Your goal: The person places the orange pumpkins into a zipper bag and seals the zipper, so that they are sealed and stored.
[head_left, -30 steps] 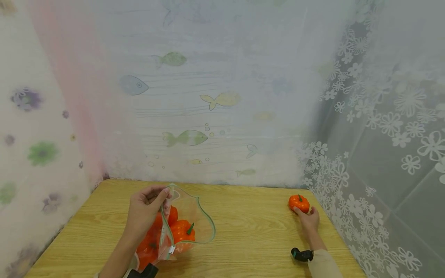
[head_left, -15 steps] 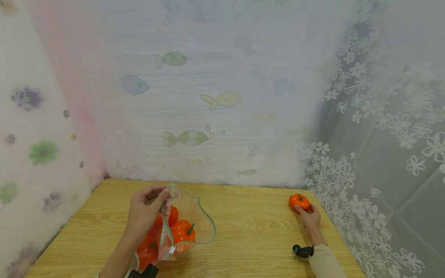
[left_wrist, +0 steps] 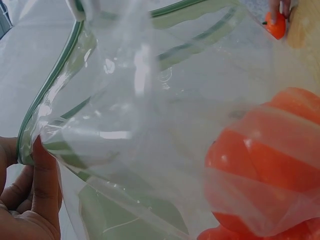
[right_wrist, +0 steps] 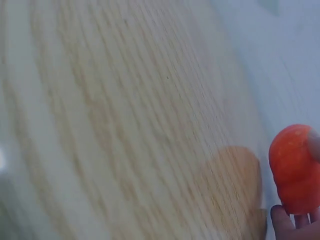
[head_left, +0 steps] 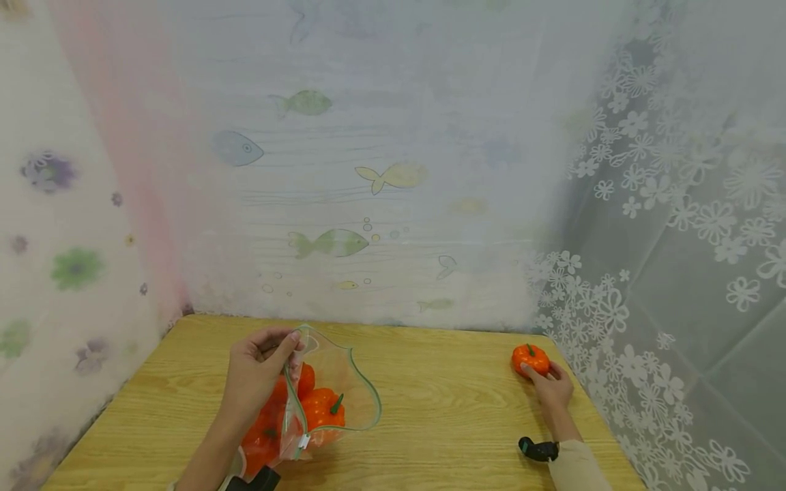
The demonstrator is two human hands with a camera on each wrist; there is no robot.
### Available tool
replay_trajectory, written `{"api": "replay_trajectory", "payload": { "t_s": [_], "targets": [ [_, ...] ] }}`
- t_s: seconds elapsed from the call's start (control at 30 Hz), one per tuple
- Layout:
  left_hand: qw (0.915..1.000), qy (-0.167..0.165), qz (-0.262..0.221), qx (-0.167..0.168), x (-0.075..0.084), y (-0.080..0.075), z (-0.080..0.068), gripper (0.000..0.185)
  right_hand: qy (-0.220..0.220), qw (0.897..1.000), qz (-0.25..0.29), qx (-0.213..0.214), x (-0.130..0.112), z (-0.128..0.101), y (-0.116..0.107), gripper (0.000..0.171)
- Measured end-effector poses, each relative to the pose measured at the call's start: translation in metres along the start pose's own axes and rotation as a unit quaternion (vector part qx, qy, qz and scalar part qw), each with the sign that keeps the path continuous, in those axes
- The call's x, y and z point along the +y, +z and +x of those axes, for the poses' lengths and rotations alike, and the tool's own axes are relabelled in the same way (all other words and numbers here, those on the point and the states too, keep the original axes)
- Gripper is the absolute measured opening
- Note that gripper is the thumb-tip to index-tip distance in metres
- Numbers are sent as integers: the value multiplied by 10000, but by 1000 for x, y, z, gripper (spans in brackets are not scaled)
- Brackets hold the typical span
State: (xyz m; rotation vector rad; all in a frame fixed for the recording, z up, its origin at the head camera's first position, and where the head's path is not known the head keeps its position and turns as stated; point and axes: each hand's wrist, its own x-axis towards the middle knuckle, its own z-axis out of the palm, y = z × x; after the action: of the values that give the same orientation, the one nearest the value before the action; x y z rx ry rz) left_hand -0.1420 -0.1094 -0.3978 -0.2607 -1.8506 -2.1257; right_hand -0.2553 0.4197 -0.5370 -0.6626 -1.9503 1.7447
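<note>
Left hand: the left hand pinches the green zip rim of the plastic bag between thumb and fingers and holds its mouth open and lifted above the table.
Bag: clear plastic, gaping wide toward the right; it sits near the front edge of the table, left of the middle.
Bag contents: orange pumpkins with green stems lie inside, pressed against the clear wall in the left wrist view.
Right hand: the right hand rests on the table near the far right corner, its fingers curled against the near side of the loose pumpkin; how firm the hold is cannot be told.
Loose pumpkin: small, orange, stem up, standing on the table close to its right edge and well apart from the bag; the right wrist view shows fingertips touching its lower side.
Surroundings: curtains printed with fish and flowers hang behind and beside the table.
</note>
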Motion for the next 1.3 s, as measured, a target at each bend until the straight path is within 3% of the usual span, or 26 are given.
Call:
{"api": "replay_trajectory", "payload": {
  "t_s": [0.3, 0.97, 1.3],
  "targets": [
    [10000, -43, 9, 27, 1, -1, -1, 32, 175, 9993, 323, 93, -4, -11, 3, 83],
    [10000, 22, -59, 12, -1, -4, -1, 32, -100, 9982, 590, -12, -16, -40, 9, 77],
    [9999, 101, -106, -48, -2, -5, -1, 33, -94, 9975, 551, -427, -19, -58, 16, 80]
  ]
}}
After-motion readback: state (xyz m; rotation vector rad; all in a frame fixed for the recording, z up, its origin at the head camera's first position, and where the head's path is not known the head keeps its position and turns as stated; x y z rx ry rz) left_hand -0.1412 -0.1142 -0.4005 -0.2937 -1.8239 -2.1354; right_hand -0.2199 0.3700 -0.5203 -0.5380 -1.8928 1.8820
